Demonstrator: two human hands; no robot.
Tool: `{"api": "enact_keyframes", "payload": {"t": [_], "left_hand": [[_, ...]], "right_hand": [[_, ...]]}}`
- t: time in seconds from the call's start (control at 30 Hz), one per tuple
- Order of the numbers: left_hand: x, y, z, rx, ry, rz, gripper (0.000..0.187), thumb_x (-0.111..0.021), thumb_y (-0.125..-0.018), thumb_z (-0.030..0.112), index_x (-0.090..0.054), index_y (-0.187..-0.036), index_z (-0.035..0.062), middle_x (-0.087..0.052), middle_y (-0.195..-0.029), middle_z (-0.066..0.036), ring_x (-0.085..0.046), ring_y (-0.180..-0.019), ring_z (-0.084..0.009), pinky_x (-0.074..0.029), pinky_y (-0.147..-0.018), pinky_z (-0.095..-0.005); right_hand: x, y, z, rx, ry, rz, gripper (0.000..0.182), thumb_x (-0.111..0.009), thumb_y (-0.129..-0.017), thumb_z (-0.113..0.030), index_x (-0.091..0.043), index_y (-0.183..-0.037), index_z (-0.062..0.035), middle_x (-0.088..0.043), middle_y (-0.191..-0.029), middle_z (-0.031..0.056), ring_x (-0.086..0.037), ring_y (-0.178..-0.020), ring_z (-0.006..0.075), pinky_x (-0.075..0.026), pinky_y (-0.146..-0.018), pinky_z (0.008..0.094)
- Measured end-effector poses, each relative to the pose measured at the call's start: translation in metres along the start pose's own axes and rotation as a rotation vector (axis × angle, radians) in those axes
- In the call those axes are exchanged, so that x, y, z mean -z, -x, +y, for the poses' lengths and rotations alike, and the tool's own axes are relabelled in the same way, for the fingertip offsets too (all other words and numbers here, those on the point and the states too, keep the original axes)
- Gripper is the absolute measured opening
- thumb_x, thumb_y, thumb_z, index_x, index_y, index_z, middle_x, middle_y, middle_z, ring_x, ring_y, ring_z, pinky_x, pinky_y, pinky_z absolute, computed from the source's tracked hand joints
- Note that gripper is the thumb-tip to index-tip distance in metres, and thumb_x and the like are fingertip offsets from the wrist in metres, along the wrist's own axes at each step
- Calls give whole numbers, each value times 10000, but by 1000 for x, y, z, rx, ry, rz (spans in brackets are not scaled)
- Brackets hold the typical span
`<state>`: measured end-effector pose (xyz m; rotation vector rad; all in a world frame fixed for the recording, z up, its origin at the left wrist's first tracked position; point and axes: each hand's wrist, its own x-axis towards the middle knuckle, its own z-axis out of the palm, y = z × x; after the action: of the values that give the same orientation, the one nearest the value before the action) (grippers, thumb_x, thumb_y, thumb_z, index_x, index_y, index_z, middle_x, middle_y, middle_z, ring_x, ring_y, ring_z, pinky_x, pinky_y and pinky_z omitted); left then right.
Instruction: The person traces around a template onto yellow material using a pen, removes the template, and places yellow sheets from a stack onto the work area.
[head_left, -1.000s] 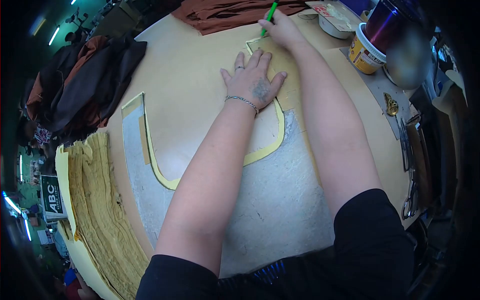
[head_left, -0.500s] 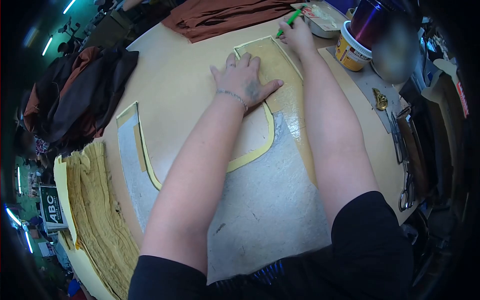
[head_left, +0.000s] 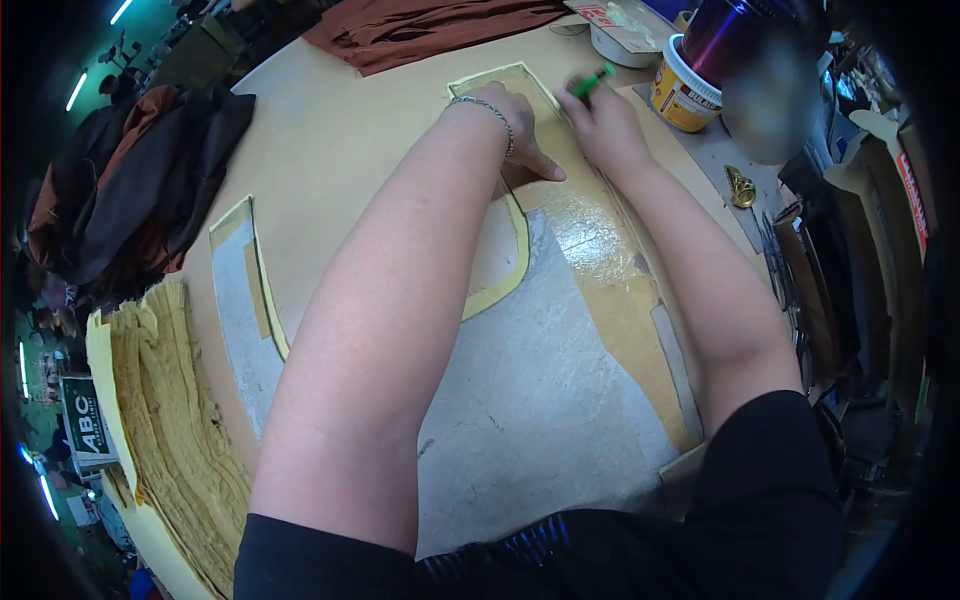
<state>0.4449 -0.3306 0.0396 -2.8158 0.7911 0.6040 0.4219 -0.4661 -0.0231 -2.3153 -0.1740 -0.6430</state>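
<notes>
A large U-shaped template (head_left: 545, 330), grey and tan with a yellowish taped edge, lies flat on the table. My left hand (head_left: 522, 125) presses down on its upper right arm, the thumb stretched out to the right. The other fingers of that hand are partly hidden behind its back. Just right of the template's outer edge, my right hand (head_left: 612, 128) grips a green pen (head_left: 592, 82). Motion blurs the pen, and its tip cannot be made out.
Brown fabric (head_left: 430, 30) lies at the table's far edge. A white-and-yellow tub (head_left: 686, 88), a gold-coloured metal piece (head_left: 740, 187) and scissors (head_left: 775, 255) are on the right. Stacked yellowish sheets (head_left: 170, 400) and dark cloth (head_left: 140, 190) are on the left.
My right hand has come down a little along the template's outer edge with the pen. My left hand has shifted up and right, its wrist more raised. The view has moved slightly.
</notes>
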Motion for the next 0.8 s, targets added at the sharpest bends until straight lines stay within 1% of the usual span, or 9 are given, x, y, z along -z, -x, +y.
{"api": "enact_keyframes", "payload": {"t": [0.07,0.2,0.33,0.4,0.47,0.57,0.67,0.7,0.8], "left_hand": [[-1,-3,-2,3,4,24,986,-622,-442,699,-437,-1112,-1,-511,-1053,-186,-505,-997,-274,-440,-813,-350],[-1,-1,1,3,4,3,981,-624,-447,694,-435,-1118,4,-507,-1046,-183,-507,-991,-276,-438,-817,-355],[1,-1,2,18,-20,4,989,-615,-465,693,-414,-1152,10,-472,-1071,-187,-533,-944,-279,-459,-783,-350],[-5,-5,0,12,-44,79,991,-613,-475,690,-403,-1165,11,-446,-1089,-188,-547,-914,-281,-474,-756,-346],[-3,-5,0,35,-3,33,1001,-622,-474,680,-388,-1178,8,-425,-1106,-188,-544,-915,-279,-486,-728,-336],[-1,-1,2,54,19,9,996,-631,-482,665,-373,-1195,19,-422,-1100,-182,-531,-935,-271,-497,-701,-322],[-4,-1,1,59,13,-7,990,-629,-500,655,-344,-1224,42,-393,-1146,-177,-522,-949,-264,-503,-676,-298],[-2,-1,2,52,3,-8,990,-627,-507,652,-331,-1236,51,-376,-1172,-177,-521,-951,-262,-504,-667,-288],[-8,-6,6,127,84,0,965,-614,-533,656,-326,-1250,80,-300,-1294,-137,-316,-1184,-301,-300,-952,-433]], "right_hand": [[30,32,-7,13,-85,-79,217,-515,-799,-239,-495,-850,-29,-564,-727,159,-557,-716,319,-426,-640,376],[39,42,1,-18,-148,-118,190,-524,-794,-222,-492,-858,-46,-569,-721,144,-561,-699,310,-428,-630,367],[-8,-22,13,-28,-128,-4,191,-536,-783,-227,-505,-885,-69,-577,-758,143,-559,-736,310,-426,-656,368],[-29,-50,20,-62,-170,3,205,-537,-782,-230,-507,-893,-61,-577,-766,152,-557,-750,314,-425,-667,371],[-34,-53,23,-73,-174,-20,213,-534,-785,-231,-507,-891,-49,-577,-770,161,-556,-756,318,-424,-673,373],[-8,-24,18,-72,-106,-84,214,-526,-792,-226,-508,-870,-27,-575,-767,175,-559,-750,319,-427,-670,372],[63,66,-26,-169,-57,-214,166,-521,-802,-181,-504,-831,-19,-568,-727,159,-573,-706,284,-434,-629,347],[77,92,-29,-167,-147,-181,146,-522,-803,-163,-500,-823,-20,-558,-707,143,-569,-682,258,-432,-617,331],[86,126,-13,-173,-355,-86,119,-523,-806,-135,-490,-804,-20,-536,-681,114,-551,-645,207,-425,-604,302]]}}
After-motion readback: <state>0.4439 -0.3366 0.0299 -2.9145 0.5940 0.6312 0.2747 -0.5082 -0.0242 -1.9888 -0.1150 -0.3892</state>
